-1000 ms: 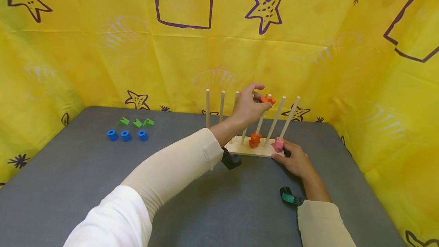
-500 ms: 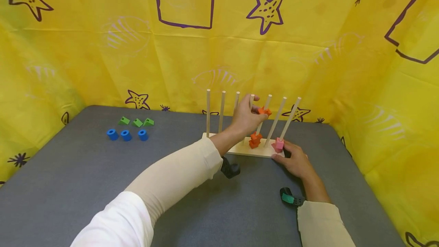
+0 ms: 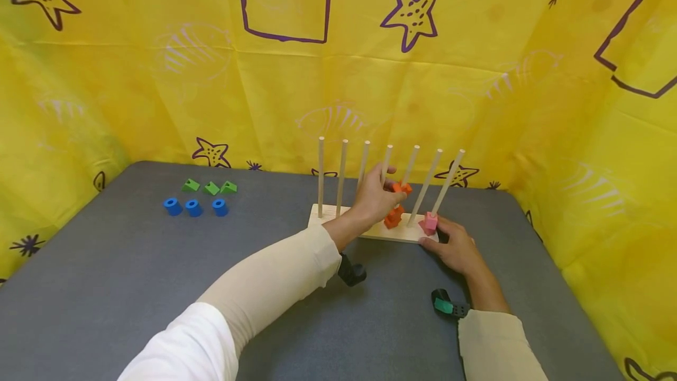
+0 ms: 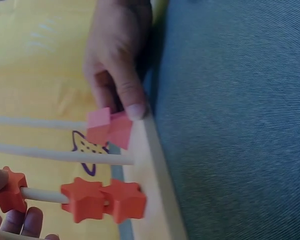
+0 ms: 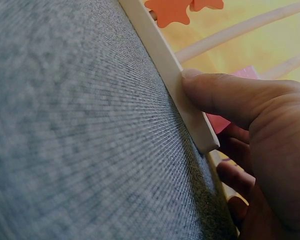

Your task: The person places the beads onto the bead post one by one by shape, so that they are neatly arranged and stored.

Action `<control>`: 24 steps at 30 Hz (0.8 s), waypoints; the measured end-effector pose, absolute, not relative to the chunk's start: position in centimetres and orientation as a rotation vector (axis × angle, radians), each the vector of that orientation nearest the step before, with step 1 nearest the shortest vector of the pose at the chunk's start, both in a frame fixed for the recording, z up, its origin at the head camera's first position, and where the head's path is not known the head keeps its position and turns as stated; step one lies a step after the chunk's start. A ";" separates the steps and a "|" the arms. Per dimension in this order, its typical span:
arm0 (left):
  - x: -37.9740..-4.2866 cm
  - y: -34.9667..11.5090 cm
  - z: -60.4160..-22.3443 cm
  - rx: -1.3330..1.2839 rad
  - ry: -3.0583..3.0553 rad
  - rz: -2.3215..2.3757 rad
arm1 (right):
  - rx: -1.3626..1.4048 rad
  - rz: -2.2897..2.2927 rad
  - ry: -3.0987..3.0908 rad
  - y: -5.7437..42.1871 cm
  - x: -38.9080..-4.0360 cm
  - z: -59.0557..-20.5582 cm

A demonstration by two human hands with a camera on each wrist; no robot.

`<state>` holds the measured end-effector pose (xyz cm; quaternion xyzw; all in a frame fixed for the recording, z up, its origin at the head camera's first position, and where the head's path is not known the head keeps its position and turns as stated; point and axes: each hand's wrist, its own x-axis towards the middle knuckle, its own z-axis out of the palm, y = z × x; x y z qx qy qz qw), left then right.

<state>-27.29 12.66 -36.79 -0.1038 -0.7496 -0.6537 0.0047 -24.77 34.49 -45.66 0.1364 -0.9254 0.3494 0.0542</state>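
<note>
My left hand (image 3: pixel 371 200) pinches an orange star bead (image 4: pixel 12 190), which is threaded on a peg of a wooden peg rack (image 3: pixel 328 211). In the left wrist view, two more orange star beads (image 4: pixel 86 200) sit low on that same peg, apart from the held one. At the rack's right end, my right hand (image 3: pixel 459 247) grips the base, with the thumb on its front edge in the right wrist view. Two pink beads (image 3: pixel 431 222) rest at the foot of the rightmost peg, beside that hand. Part of the base is hidden behind my left hand and wrist.
Three green triangular blocks (image 3: pixel 211 188) lie on the grey table (image 3: pixel 132 287) at the left, behind three blue cylinder beads (image 3: pixel 193 208). Several bare upright pegs (image 3: pixel 320 175) stand along the rack. A yellow patterned cloth (image 3: pixel 275 93) hangs behind the table.
My left hand has moved down and slightly left, sliding the orange star bead from the peg's top to about midway. My right hand has stayed on the rack's end.
</note>
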 end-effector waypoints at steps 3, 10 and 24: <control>-27.2 12.5 -37.4 -0.299 -2.370 -2.038 | 0.413 1.064 -2.823 34.4 -24.8 -45.7; -27.1 12.2 -38.3 -0.292 -2.422 -1.954 | 0.407 1.065 -2.823 34.1 -24.8 -45.7; -25.6 10.9 -40.3 -0.311 -2.563 -1.732 | 0.425 1.077 -2.788 34.5 -24.6 -45.8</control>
